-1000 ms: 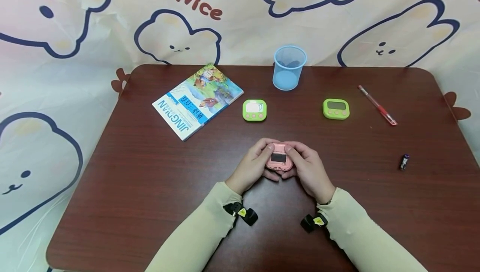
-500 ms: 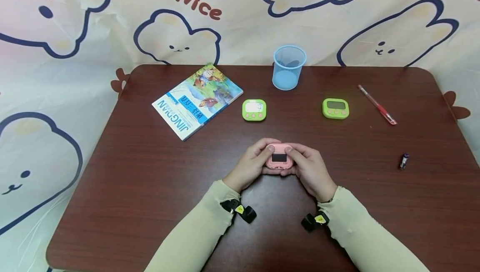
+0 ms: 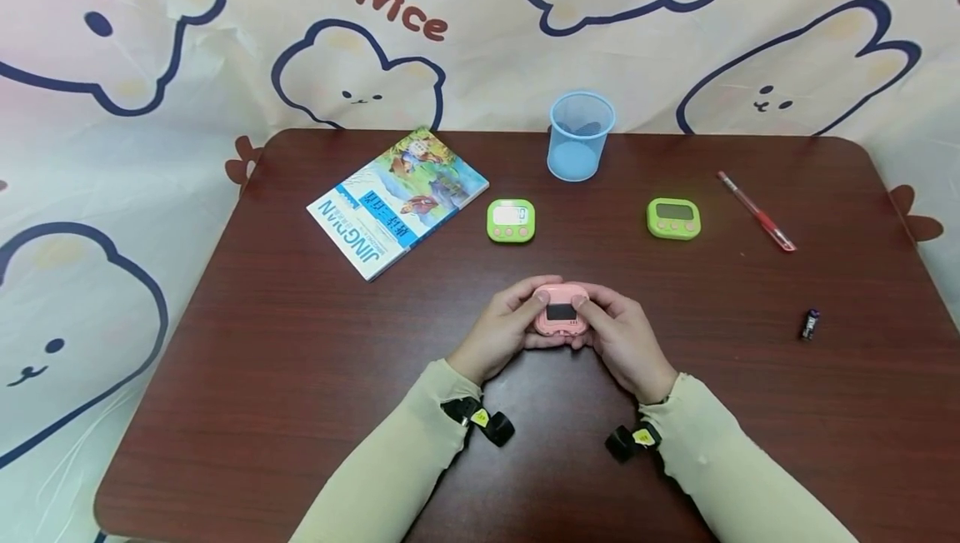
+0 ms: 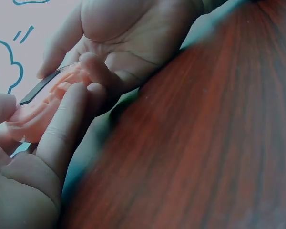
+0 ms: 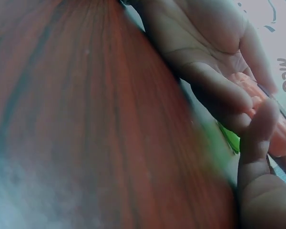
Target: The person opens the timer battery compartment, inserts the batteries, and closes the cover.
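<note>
Both hands hold a small pink digital timer [image 3: 562, 312] over the middle of the table, its dark screen facing up. My left hand [image 3: 497, 328] grips the left side, with the thumb on the front beside the screen. On the other side my right hand [image 3: 628, 345] grips it the same way, thumb near the screen's right edge. Fingers of both hands curl beneath the timer's lower edge. The left wrist view shows the pink timer [image 4: 35, 119] edge-on between the fingers; in the right wrist view fingers partly hide it.
Beyond the hands stand two green digital timers, the left one [image 3: 511, 221] with a lit display and the right one [image 3: 673, 219] dark. A book [image 3: 397, 203] lies left, a blue cup [image 3: 576, 151] at the back. A red pen [image 3: 756, 211] and a battery [image 3: 809, 324] lie right.
Both hands have shifted the pink timer slightly away from the body. The fingers beneath it have drawn in closer to its lower edge. The other things stay in place.
</note>
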{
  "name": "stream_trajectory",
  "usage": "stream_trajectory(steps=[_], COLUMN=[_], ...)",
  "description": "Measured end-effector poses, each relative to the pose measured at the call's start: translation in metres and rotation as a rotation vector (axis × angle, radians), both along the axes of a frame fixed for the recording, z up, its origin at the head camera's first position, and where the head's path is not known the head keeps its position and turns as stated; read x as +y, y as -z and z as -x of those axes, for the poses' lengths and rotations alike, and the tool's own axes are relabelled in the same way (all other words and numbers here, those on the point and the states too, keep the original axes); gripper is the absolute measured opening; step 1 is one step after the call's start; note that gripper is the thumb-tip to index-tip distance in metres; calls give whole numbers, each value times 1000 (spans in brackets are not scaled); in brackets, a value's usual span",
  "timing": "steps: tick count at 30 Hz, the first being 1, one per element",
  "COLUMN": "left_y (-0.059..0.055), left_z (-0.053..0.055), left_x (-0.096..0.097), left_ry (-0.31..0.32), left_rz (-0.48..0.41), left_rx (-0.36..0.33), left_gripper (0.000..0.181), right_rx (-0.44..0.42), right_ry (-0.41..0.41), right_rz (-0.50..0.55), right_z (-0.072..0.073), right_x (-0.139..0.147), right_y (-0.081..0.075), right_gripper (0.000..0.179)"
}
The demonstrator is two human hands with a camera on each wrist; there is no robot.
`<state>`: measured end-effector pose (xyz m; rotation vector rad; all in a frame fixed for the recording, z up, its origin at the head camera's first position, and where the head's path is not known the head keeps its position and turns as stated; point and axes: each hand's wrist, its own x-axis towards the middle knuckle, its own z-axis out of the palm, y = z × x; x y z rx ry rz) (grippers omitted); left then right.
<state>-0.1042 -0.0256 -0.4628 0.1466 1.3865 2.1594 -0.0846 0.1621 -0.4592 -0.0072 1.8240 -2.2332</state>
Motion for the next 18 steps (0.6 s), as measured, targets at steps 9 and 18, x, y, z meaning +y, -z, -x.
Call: stream_trajectory(steps=[9,18], left_y=[4,5], left_z=[3,4], left_x=[-5,-5], left_ry=[2,49], left_rz=[-124,-90], left_rx=[-71,-23], left_gripper=[47,48], right_rx=[188,267], right_ry=[-204,-167], right_rz=[-129,-141], right_z=[3,1], right_x=[13,11], right_y=[0,0], right_gripper=[76,77])
